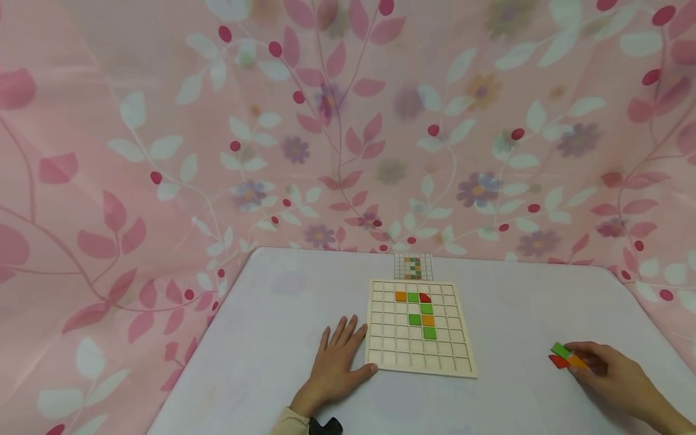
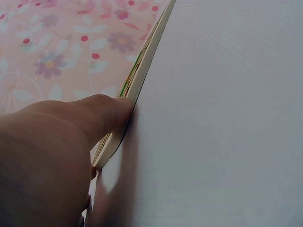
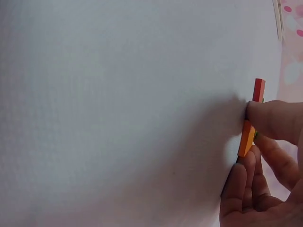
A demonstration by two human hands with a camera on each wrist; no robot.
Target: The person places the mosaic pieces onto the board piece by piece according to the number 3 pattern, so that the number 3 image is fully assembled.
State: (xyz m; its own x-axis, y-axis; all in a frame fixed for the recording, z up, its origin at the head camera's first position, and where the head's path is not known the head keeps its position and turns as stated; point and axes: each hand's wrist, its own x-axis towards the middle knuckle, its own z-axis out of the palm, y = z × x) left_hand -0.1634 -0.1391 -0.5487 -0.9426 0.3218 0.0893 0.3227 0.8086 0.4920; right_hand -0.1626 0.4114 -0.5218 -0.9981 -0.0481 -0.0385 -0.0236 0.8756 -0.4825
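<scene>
A pale wooden grid board lies mid-table. Its top row of pieces has an orange square, a green square and a red piece with one rounded corner. Several more green and orange squares sit below them. My left hand rests flat at the board's left side, fingers spread, with the thumb against its edge. Off to the right, my right hand pinches a green tile, a red tile and an orange tile. Fingers partly cover these tiles.
Behind the board lies a small card printed with a grid and coloured squares. The white table backs onto a pink floral curtain. A dark object sits at the left wrist.
</scene>
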